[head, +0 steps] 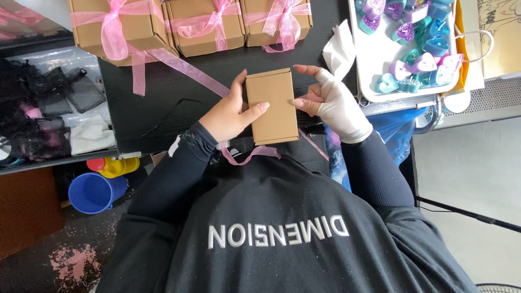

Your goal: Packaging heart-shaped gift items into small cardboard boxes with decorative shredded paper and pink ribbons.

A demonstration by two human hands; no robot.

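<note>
- While viewed from above, 1 plain brown cardboard box (272, 106) is held upright over a black table (163, 103), between 2 hands.
- It is clasped by the left hand (230, 115) along its left edge, thumb across the front.
- It is pinched by the right hand (332, 100), partly wrapped in white, at its right edge; the forefinger is raised.
- 3 matching boxes tied with pink ribbon bows (192, 24) are lined up at the table's far edge.
- 1 loose pink ribbon (187, 70) is trailed beneath the held box.
- 1 white tray (374, 59) of heart-shaped pieces is set to the right.
</note>
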